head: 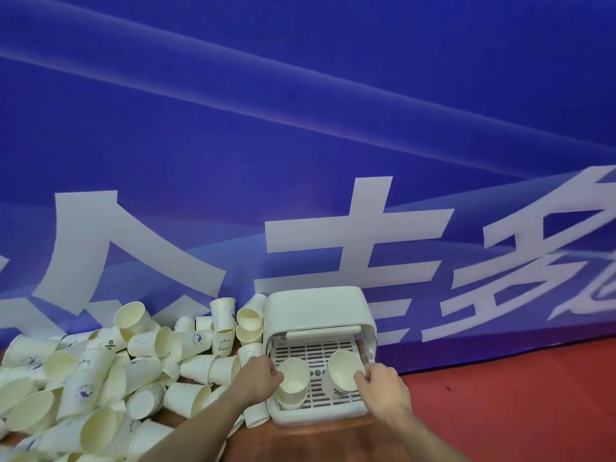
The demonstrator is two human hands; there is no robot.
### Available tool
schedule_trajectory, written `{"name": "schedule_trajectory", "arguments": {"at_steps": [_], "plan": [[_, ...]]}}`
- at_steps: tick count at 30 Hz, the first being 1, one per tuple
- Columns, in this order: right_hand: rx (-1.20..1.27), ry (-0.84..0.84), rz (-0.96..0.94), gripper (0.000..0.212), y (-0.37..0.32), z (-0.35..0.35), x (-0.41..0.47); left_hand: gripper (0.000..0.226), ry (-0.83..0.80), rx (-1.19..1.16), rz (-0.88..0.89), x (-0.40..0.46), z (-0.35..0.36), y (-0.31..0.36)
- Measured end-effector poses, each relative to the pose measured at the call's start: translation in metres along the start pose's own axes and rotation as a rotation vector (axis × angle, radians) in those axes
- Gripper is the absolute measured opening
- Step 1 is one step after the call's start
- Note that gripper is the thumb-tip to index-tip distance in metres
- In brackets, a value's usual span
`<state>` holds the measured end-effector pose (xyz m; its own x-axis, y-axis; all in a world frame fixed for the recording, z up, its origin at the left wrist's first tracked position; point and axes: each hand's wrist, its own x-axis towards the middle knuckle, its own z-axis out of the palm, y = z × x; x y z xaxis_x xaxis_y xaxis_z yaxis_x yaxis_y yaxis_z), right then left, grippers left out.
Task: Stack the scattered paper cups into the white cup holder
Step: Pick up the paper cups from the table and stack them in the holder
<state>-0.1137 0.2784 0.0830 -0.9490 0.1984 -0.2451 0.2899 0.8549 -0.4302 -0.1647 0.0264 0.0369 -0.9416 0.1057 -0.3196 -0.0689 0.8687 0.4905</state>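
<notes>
A cup (345,370) is gripped by the right hand (383,383), a stack (293,381) by the left hand (260,378); tilted, either could be tipped onto the holder (320,308) grid.

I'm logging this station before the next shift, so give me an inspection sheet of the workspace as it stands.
Surface: wooden table, bare only near its front edge.
Job's things: white cup holder, lid raised, slotted tray showing; a short cup stack on the tray's left, one tilted cup on its right.
Clutter: loose paper cups heaped to the left of the holder, most on their sides, a few upright.
Hands: left hand grips the stack's top cup; right hand grips the tilted cup's rim.
Cables: nothing seen.
Surroundings: blue banner with large white characters behind the table; red floor to the right.
</notes>
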Motion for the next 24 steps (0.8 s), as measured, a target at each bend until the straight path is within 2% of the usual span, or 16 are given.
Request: {"name": "schedule_trajectory", "arguments": {"at_steps": [10, 24], "plan": [[-0.03, -0.014, -0.021, 0.033, 0.002, 0.006, 0.005, 0.041, -0.097, 0.123, -0.051, 0.008, 0.017, -0.004], [-0.046, -0.049, -0.161, 0.035, -0.047, 0.015, 0.009, 0.036, -0.03, 0.04, -0.168, -0.008, -0.029, -0.025]]}}
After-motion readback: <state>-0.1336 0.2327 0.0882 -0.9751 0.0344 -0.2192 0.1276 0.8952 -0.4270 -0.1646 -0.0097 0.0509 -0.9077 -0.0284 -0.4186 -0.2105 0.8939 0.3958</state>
